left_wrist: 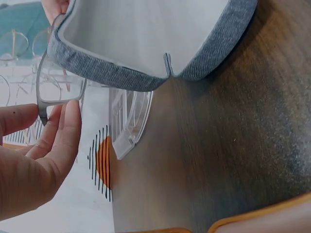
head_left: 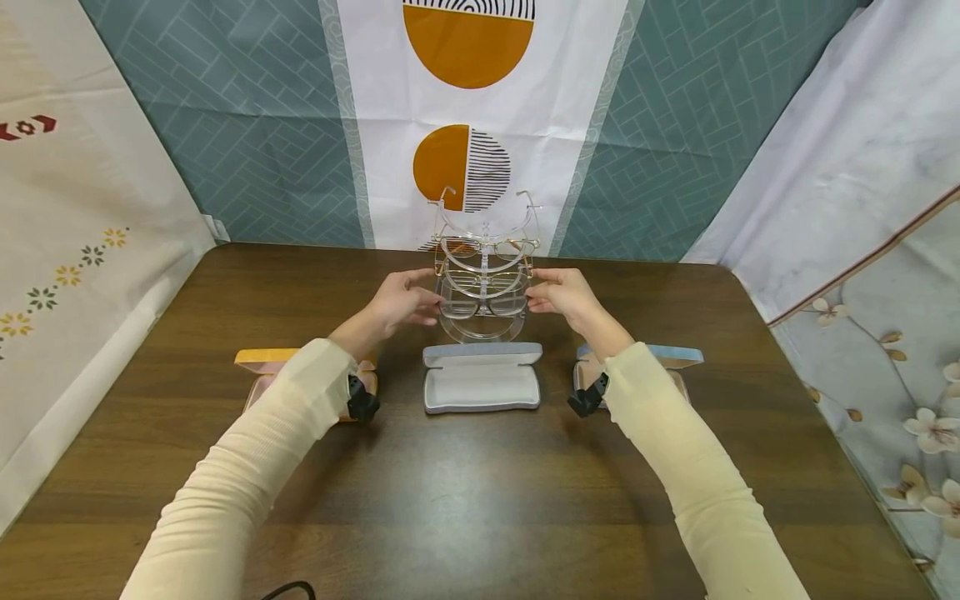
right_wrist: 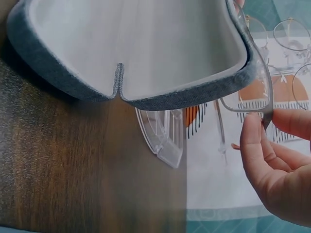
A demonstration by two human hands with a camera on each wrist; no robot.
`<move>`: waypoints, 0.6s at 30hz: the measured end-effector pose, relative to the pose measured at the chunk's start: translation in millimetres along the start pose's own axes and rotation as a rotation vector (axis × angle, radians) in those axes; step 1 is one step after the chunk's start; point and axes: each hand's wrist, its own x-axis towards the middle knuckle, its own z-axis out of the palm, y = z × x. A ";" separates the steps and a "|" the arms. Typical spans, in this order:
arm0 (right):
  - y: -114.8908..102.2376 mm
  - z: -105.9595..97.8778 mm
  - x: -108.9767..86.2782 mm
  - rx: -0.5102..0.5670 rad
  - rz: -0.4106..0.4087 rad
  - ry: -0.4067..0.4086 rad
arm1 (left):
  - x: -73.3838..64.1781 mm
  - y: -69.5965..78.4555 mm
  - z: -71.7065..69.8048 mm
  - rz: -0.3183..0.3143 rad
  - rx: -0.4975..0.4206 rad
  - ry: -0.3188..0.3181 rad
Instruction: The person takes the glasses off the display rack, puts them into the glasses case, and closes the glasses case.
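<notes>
A clear display stand (head_left: 486, 337) at the back of the table carries several pairs of glasses in a column. My left hand (head_left: 401, 300) and right hand (head_left: 562, 296) are at either side of the lowest pair, grey-framed glasses (head_left: 459, 312). In the left wrist view, the left thumb and fingers pinch one end of the grey frame (left_wrist: 40, 90). The right wrist view has the right fingers pinching the other end of that frame (right_wrist: 268, 94). An open grey glasses case (head_left: 482, 388) lies in front of the stand, covering part of the glasses in both wrist views.
An open yellow glasses case (head_left: 262, 357) lies under the left forearm, and an open blue case (head_left: 678, 356) under the right. A black cable (head_left: 292, 588) shows at the front edge. Hanging cloths (head_left: 277, 125) surround the table's back and sides.
</notes>
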 end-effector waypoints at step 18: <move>-5.7 -1.9 -28.1 0.017 -0.031 -0.014 | -27.7 1.5 3.1 0.042 -0.037 -0.053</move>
